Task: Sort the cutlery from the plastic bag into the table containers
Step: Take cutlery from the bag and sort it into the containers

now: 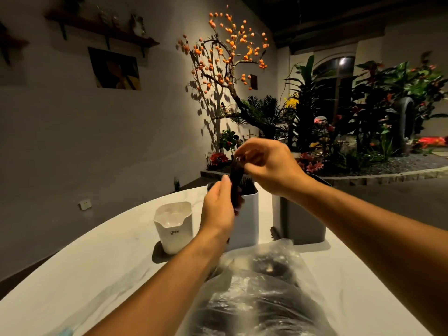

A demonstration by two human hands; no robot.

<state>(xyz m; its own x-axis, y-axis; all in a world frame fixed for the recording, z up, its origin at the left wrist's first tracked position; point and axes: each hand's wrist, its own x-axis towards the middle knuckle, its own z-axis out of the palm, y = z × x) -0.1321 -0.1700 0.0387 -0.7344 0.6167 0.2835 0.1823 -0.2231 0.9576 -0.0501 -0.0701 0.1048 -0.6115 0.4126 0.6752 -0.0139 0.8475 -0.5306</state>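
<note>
A bunch of black plastic cutlery (pixel 235 180) is held upright above the middle white container (pixel 247 221), which holds dark cutlery at its top. My left hand (pixel 218 209) grips the lower part of the bunch. My right hand (pixel 265 163) pinches its top end. A clear plastic bag (pixel 261 287) with dark cutlery inside lies on the white table (pixel 97 263) in front of me. A short white container (pixel 173 226) stands to the left. A grey container (pixel 300 221) stands to the right, partly behind my right forearm.
The table's far edge curves just behind the containers. Beyond it are a wall, a tree with orange fruit (pixel 228 52) and a bed of plants (pixel 363 112). A bluish scrap (pixel 65 332) lies at the table's near left edge.
</note>
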